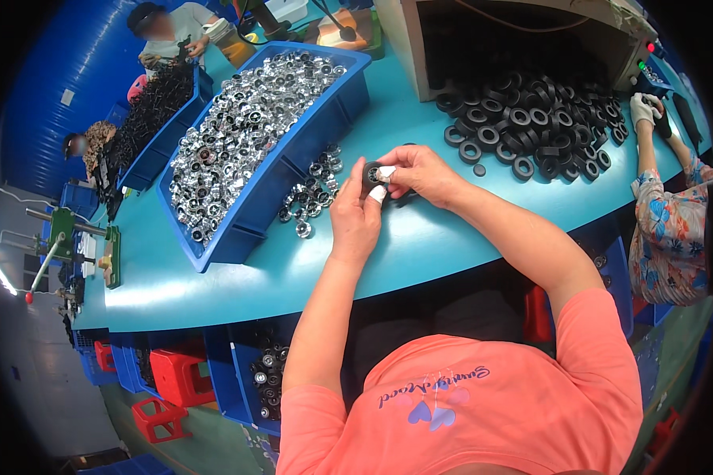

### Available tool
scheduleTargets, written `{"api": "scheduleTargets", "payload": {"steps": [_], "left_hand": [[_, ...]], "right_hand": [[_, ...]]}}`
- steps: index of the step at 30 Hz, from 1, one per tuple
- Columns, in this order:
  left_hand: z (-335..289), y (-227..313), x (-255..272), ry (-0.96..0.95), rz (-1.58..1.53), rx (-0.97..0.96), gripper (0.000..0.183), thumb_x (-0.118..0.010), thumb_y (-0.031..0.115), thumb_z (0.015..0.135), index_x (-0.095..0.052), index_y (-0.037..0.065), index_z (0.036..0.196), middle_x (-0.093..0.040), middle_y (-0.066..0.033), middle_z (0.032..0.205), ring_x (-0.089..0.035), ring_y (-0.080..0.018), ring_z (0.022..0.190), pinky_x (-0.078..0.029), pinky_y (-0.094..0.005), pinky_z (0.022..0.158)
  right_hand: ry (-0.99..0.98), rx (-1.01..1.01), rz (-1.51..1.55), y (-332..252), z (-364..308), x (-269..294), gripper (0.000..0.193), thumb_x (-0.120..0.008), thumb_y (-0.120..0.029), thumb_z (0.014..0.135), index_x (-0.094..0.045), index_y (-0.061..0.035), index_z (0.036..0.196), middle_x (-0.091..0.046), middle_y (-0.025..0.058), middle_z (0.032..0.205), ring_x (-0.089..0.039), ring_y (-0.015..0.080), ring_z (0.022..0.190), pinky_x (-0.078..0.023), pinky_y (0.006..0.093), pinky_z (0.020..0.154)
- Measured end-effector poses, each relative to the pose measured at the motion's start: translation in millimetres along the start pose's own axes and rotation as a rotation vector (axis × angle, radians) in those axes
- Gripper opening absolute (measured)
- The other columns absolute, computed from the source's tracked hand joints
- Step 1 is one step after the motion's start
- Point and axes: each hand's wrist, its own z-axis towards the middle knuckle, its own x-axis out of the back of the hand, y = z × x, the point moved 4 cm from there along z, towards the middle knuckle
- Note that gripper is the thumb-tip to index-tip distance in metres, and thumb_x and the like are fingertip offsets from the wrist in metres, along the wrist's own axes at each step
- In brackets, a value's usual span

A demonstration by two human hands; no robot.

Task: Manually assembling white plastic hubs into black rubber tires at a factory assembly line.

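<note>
Above the teal table, both my hands meet around a small black wheel [373,173], a dark ring with a hub at its centre. My left hand [354,218] grips it from the left, thumb against its lower side. From the right, my right hand [426,176] pinches it with thumb and fingers. White wrappings cover both thumb tips. Just left of my hands lie loose silver hubs [315,192], beside a blue bin [249,229] heaped with more of them. Right of my right hand spreads a pile of black rubber rings [523,119].
A grey box-like machine housing [400,47] stands behind the rings. At the right, a co-worker's gloved hands [646,111] are at the table. Another person [178,36] sits far left behind a bin of black parts [162,103]. A green hand press [59,229] stands left.
</note>
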Motion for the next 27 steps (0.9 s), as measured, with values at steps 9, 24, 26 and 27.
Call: {"api": "scheduleTargets", "payload": {"steps": [9, 24, 26, 27], "left_hand": [[-12.2, 38.2, 35.4, 0.094, -0.274, 0.062, 0.050, -0.067, 0.000, 0.092, -0.054, 0.001, 0.141, -0.066, -0.0060, 0.119, -0.065, -0.0128, 0.101, -0.055, -0.0255, 0.075], [-244.7, 84.5, 252.5, -0.051, 0.447, 0.686, 0.049, -0.077, 0.010, 0.081, -0.065, -0.001, 0.127, -0.062, -0.0015, 0.081, -0.057, -0.0110, 0.074, -0.049, -0.0291, 0.069], [-186.5, 91.1, 206.2, -0.051, 0.292, 0.489, 0.047, -0.074, 0.013, 0.085, -0.063, 0.000, 0.130, -0.063, -0.0033, 0.088, -0.059, -0.0123, 0.079, -0.050, -0.0296, 0.073], [-157.7, 88.0, 179.5, -0.071, 0.215, 0.412, 0.046, -0.072, 0.014, 0.088, -0.063, 0.000, 0.131, -0.064, -0.0042, 0.091, -0.060, -0.0129, 0.081, -0.051, -0.0298, 0.075]], "right_hand": [[0.092, 0.149, -0.132, -39.8, -1.6, 15.2, 0.026, -0.063, -0.022, 0.100, -0.072, -0.0014, 0.114, -0.070, 0.0037, 0.090, -0.064, 0.0082, 0.071, -0.056, 0.0243, 0.066], [0.166, 0.287, -1.176, -53.5, -23.5, 32.0, 0.054, -0.078, -0.019, 0.081, -0.064, -0.0083, 0.132, -0.066, 0.0170, 0.119, -0.063, 0.0346, 0.113, -0.050, 0.0453, 0.098], [0.164, 0.328, -1.189, -35.9, -13.7, 34.0, 0.062, -0.079, -0.015, 0.079, -0.059, -0.0101, 0.138, -0.064, 0.0148, 0.120, -0.062, 0.0349, 0.114, -0.050, 0.0454, 0.098], [0.145, 0.371, -1.117, -38.1, -15.9, 32.6, 0.064, -0.079, -0.014, 0.078, -0.060, -0.0109, 0.138, -0.065, 0.0137, 0.119, -0.063, 0.0332, 0.111, -0.052, 0.0439, 0.095]]}}
